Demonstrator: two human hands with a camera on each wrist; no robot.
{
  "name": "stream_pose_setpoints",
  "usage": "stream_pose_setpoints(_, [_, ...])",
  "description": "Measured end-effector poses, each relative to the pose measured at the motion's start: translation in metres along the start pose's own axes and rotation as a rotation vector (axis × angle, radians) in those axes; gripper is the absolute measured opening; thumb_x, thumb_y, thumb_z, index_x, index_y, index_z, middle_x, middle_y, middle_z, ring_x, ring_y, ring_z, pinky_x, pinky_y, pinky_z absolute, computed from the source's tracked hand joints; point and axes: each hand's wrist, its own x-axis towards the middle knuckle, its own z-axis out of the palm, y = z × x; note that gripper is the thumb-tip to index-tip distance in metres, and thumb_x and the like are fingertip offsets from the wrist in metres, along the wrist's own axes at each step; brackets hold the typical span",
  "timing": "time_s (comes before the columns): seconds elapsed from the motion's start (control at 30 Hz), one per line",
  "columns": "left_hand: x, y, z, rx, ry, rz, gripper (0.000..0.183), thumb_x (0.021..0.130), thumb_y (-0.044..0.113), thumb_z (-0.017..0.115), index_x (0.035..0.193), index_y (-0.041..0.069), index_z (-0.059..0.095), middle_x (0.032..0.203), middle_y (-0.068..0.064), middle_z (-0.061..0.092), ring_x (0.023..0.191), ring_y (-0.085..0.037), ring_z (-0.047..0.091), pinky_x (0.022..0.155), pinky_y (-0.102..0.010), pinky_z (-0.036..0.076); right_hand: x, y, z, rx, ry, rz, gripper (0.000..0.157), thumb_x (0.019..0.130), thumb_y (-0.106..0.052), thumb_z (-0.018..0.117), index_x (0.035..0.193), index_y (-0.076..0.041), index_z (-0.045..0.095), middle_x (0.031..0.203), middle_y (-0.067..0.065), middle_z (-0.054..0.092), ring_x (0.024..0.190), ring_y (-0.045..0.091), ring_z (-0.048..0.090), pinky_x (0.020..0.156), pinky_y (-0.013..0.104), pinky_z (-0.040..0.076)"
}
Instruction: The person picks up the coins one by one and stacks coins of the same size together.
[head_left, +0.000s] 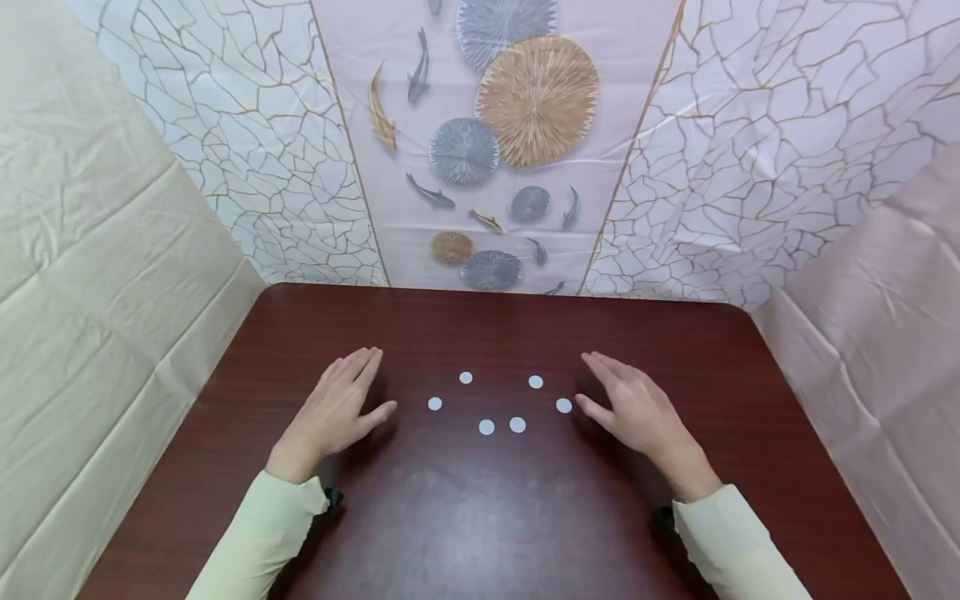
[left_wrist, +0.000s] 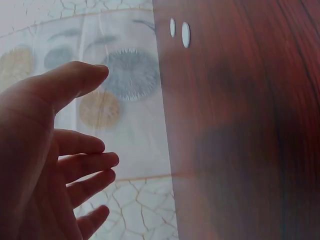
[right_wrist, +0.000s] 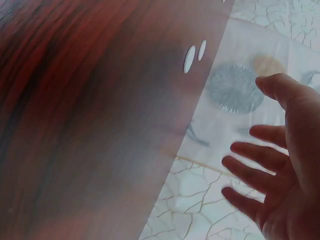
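Several flat white discs are spread over the middle of the dark wooden table [head_left: 465, 492]. Two of them, a left disc [head_left: 435, 404] and a back left disc [head_left: 466, 377], lie nearest my left hand [head_left: 337, 410]. That hand hovers over the table with fingers extended and thumb apart, holding nothing. On the other side my right hand [head_left: 637, 410] mirrors it, fingers extended, its thumb close to the rightmost disc [head_left: 563, 406]. In the right wrist view, a white disc [right_wrist: 189, 59] shows beyond the spread fingers; the left wrist view has a similar disc [left_wrist: 186, 35].
Behind the table's far edge hangs a patterned cloth [head_left: 405, 225] with fish and round motifs. Plain pale cloth [head_left: 97, 275] lines the left side, and a pinkish cloth [head_left: 847, 350] the right. Dark bands, one at the left cuff [head_left: 333, 500], show below the sleeves.
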Motion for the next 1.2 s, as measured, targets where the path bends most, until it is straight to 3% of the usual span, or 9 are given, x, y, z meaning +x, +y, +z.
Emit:
stream_pose_setpoints(0.23, [0.008,0.017,0.006,-0.041,0.026,0.099,0.075,0.1,0.034,0.07,0.154,-0.01,0.043,0.154,-0.028,0.052,0.145,-0.043,0.049,0.119,-0.054,0.043,0.012,-0.02,0.004,0.106,-0.067,-0.107,0.049,0.095,-0.026,0.078,0.135,-0.001,0.067,0.128,0.016,0.072,0.118,0.032,0.069,0.1,0.051,0.057])
stream_pose_setpoints(0.47, [0.017,0.036,0.013,-0.068,0.024,0.175,0.06,0.1,0.029,0.069,0.144,-0.01,0.056,0.141,-0.027,0.062,0.133,-0.042,0.06,0.112,-0.053,0.05,0.024,-0.04,0.013,0.158,-0.119,-0.251,0.038,0.091,-0.021,0.082,0.122,-0.001,0.072,0.111,0.01,0.072,0.098,0.023,0.068,0.087,0.039,0.06])
stream_pose_setpoints(0.7, [0.024,0.059,0.026,-0.121,-0.011,0.245,0.049,0.098,0.022,0.071,0.135,-0.008,0.063,0.132,-0.021,0.068,0.123,-0.036,0.065,0.103,-0.054,0.055,0.034,-0.061,0.024,0.218,-0.224,-0.272,0.029,0.09,-0.021,0.082,0.114,-0.006,0.074,0.106,0.004,0.07,0.092,0.018,0.068,0.082,0.032,0.059])
stream_pose_setpoints(0.93, [0.031,0.075,0.037,-0.13,-0.046,0.255,0.046,0.095,0.023,0.074,0.131,-0.005,0.065,0.123,-0.016,0.07,0.115,-0.031,0.068,0.101,-0.049,0.056,0.045,-0.077,0.032,0.186,-0.238,-0.325,0.029,0.084,-0.019,0.085,0.108,-0.005,0.076,0.1,0.004,0.071,0.09,0.018,0.066,0.084,0.035,0.058])
stream_pose_setpoints(1.2, [0.041,0.088,0.049,-0.185,-0.094,0.278,0.034,0.094,0.019,0.076,0.12,0.0,0.067,0.109,-0.01,0.069,0.097,-0.022,0.067,0.089,-0.04,0.058,0.05,-0.089,0.04,0.188,-0.294,-0.327,0.022,0.085,-0.016,0.086,0.102,-0.007,0.075,0.096,0.004,0.068,0.085,0.015,0.066,0.075,0.027,0.057])
